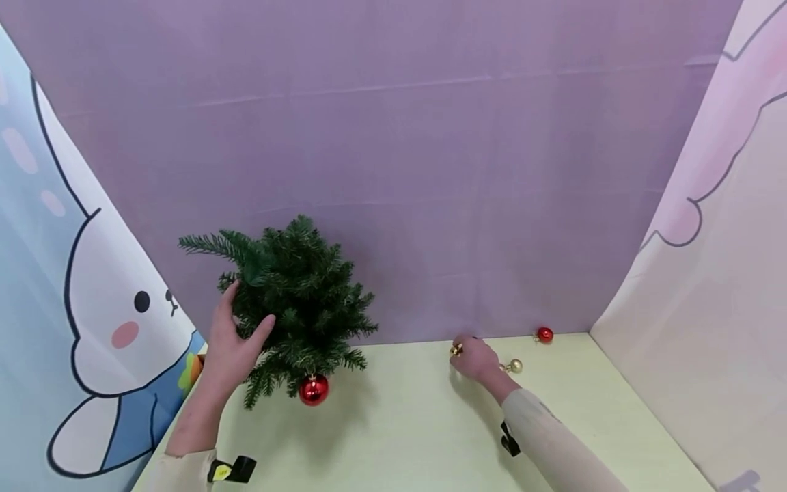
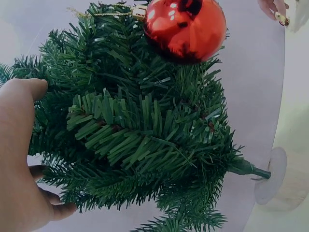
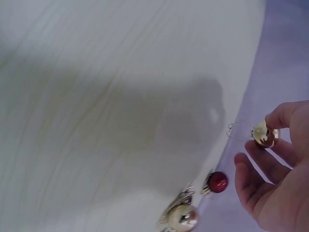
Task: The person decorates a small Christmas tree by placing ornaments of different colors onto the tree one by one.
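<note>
A small artificial Christmas tree [image 1: 301, 294] stands at the left of the table, its round pale base [image 2: 273, 176] visible in the left wrist view. From a low front branch hangs a shiny red ball ornament [image 1: 313, 390]. My left hand [image 1: 233, 348] is at the tree's left side, thumb and fingers spread against the outer branches; foliage hides some fingertips. My right hand [image 1: 476, 357], low over the table's back edge, pinches a gold ball ornament [image 3: 265, 134] between thumb and fingers. A thin hanging loop [image 3: 236, 130] sticks out from its cap.
Right of my right hand, another gold ball ornament [image 1: 515, 366] lies on the pale table [image 1: 418, 424]. A small red ball ornament [image 1: 544, 335] lies near the back edge. A purple cloth [image 1: 430, 171] hangs behind, with printed cloths at left [image 1: 98, 321] and right [image 1: 707, 307].
</note>
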The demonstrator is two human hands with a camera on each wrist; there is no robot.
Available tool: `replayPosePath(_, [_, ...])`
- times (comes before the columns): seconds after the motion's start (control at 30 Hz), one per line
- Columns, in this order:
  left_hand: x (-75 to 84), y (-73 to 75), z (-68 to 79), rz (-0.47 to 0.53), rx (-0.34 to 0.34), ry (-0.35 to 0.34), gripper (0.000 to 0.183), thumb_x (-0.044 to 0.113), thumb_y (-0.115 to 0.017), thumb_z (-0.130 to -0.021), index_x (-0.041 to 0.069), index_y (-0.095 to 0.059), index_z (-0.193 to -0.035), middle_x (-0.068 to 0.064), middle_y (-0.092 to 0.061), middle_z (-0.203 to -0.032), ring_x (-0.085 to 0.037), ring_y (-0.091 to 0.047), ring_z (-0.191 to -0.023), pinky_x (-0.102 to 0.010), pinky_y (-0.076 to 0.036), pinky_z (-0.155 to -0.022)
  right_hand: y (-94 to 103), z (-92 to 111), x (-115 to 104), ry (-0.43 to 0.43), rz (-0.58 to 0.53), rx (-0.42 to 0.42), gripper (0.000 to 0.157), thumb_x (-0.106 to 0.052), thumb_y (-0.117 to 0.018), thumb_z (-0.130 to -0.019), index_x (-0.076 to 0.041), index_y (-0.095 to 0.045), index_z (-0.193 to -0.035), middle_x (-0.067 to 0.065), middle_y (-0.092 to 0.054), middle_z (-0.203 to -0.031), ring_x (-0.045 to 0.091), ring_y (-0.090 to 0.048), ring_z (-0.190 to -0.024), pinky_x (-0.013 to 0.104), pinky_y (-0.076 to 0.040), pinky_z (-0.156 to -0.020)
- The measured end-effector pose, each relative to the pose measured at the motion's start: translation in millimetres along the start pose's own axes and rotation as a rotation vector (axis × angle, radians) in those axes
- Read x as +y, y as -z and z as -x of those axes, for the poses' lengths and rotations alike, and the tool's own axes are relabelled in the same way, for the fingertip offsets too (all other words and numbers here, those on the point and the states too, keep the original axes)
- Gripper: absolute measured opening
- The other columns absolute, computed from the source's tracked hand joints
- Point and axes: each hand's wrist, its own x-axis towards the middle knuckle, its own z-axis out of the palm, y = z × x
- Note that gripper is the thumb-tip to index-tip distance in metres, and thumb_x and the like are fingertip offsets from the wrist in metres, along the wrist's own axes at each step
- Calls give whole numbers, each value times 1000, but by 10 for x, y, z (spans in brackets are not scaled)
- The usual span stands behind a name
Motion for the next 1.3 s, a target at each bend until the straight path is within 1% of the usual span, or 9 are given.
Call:
replayPosePath(0.1, [-19, 15, -14, 12, -1, -12, 82, 38, -61, -96, 34, -5, -157, -13, -8, -160, -44, -14, -142, -71, -22, -99, 48, 20, -84, 22, -37, -4, 19, -30, -69, -85, -15, -70, -96, -5, -67, -84, 13, -61, -71, 34, -47, -54])
replayPosePath(0.23, [-62, 26, -43, 31, 2, -27, 80, 36, -60, -97, 34, -6, -157, -11, -6, -161, -42, -10, -143, -71, -19, -101, 126, 56, -183, 45, -87, 1, 18, -33, -72, -85, -15, -69, -89, -6, -65, -79, 11, -59, -68, 33, -47, -57])
replayPosePath(0.33, [-101, 27, -65, 46, 3, -43, 79, 33, -60, -98, 33, -7, -157, -10, -7, -161, -40, -9, -144, -69, -19, -103, 186, 89, -244, 63, -130, 7, 16, -27, -71, -83, -13, -67, -90, -4, -66, -81, 11, -59, -69, 33, -49, -60])
replayPosePath(0.5, [-147, 36, -82, 81, 4, -51, 77, 30, -59, -98, 35, -9, -156, -9, -9, -161, -38, -9, -144, -68, -21, -103, 309, 170, -363, 147, -274, 36, 19, -12, -68, -82, -4, -66, -99, 2, -68, -85, 14, -63, -73, 34, -51, -65])
replayPosePath(0.67, [-177, 56, -84, 105, -7, -40, 77, 29, -59, -98, 38, -9, -156, -8, -8, -161, -38, -7, -144, -69, -19, -103, 475, 289, -530, 197, -423, 17, 16, -7, -70, -84, -2, -67, -98, 4, -68, -87, 15, -61, -70, 30, -51, -61])
replayPosePath(0.77, [-187, 72, -89, 102, -9, -40, 76, 29, -59, -98, 38, -9, -156, -8, -8, -161, -39, -8, -144, -70, -20, -103, 575, 364, -626, 210, -483, 3, 16, -5, -70, -84, -2, -66, -99, 4, -67, -89, 15, -60, -69, 29, -50, -60])
replayPosePath(0.93, [-159, 121, -79, 102, -10, -31, 77, 28, -59, -98, 33, -9, -157, -9, -9, -161, -43, -11, -143, -71, -20, -101, 747, 487, -763, 279, -505, 3, 13, -10, -72, -86, -5, -69, -97, 1, -67, -89, 18, -62, -76, 29, -51, -62])
replayPosePath(1.1, [-162, 175, -41, 103, -14, -4, 77, 29, -57, -99, 27, -6, -158, -11, -7, -161, -46, -11, -142, -72, -18, -101, 874, 629, -899, 326, -512, 3, 10, -14, -74, -86, -11, -71, -94, -3, -66, -86, 17, -60, -73, 29, -50, -60])
replayPosePath(1.3, [-164, 202, -22, 85, -13, 5, 77, 32, -56, -99, 28, -6, -158, -10, -7, -161, -45, -11, -142, -72, -20, -101, 972, 774, -1063, 352, -531, -17, 14, -16, -74, -87, -13, -69, -99, -5, -66, -88, 16, -61, -77, 29, -51, -61])
